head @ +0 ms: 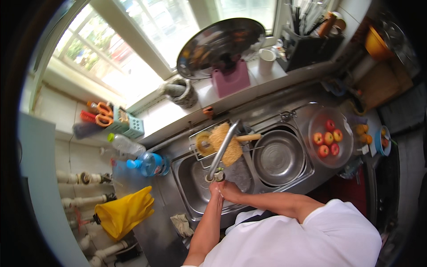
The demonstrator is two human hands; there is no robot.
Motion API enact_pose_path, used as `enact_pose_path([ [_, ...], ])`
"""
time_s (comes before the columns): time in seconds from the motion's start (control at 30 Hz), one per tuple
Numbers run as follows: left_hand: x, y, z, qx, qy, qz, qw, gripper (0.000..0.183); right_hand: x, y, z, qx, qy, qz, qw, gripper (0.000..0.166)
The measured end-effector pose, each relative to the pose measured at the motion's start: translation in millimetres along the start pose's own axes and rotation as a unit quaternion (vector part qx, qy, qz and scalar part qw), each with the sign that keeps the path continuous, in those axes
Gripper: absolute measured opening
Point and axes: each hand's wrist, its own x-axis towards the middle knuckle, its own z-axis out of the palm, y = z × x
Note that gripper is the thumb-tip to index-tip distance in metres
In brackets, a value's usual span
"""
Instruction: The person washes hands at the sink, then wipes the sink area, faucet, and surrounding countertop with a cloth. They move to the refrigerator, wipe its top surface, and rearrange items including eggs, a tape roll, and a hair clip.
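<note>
My left hand [214, 189] and my right hand [230, 191] are together over the left basin of a stainless-steel double sink [191, 180]. White wet patches like suds or water show on their skin. The curved metal faucet [223, 152] ends just beyond my fingers. A small pale round piece [219, 176] lies right at my fingertips; whether I grip it is unclear. Behind the faucet, a wire rack [203, 160] spans the basin with a tan fibrous scrubber [225, 143] and a yellowish ring-shaped pad [204, 143] on it. A wooden handle [248, 137] sticks out to the right.
A metal bowl [279, 158] fills the right basin. Further right, a clear bowl [315, 123] holds several apples [328, 137]. Yellow rubber gloves [125, 212], a blue-capped bottle [151, 164] and a folded cloth [181, 225] are on the left. A wok lid [222, 46] stands on the sill.
</note>
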Motion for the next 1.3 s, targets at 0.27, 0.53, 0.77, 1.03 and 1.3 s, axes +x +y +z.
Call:
enact_pose_path([
  [0.27,-30.6,32.6,58.3,0.020,-0.043,0.110,0.993,0.034,26.5,10.1,-39.0,0.243,0.096,0.116,0.958,0.026],
  [0.53,49.2,8.8,-25.3,-0.140,-0.083,-0.017,0.987,0.053,-4.1,-3.7,-19.9,0.295,-0.012,-0.045,0.954,0.050],
  [0.77,-7.6,14.6,17.2,-0.157,-0.122,-0.091,0.976,0.029,12.0,-3.1,-42.2,0.106,0.070,0.018,0.992,0.033],
  [1.03,-35.6,18.4,28.6,-0.100,0.052,0.064,0.992,0.030,36.0,11.2,-34.1,0.466,0.247,0.065,0.847,0.026],
  [1.3,-36.1,17.9,28.3,0.129,0.026,0.146,0.981,0.031,27.3,9.0,-32.0,0.135,0.102,0.022,0.985,0.027],
])
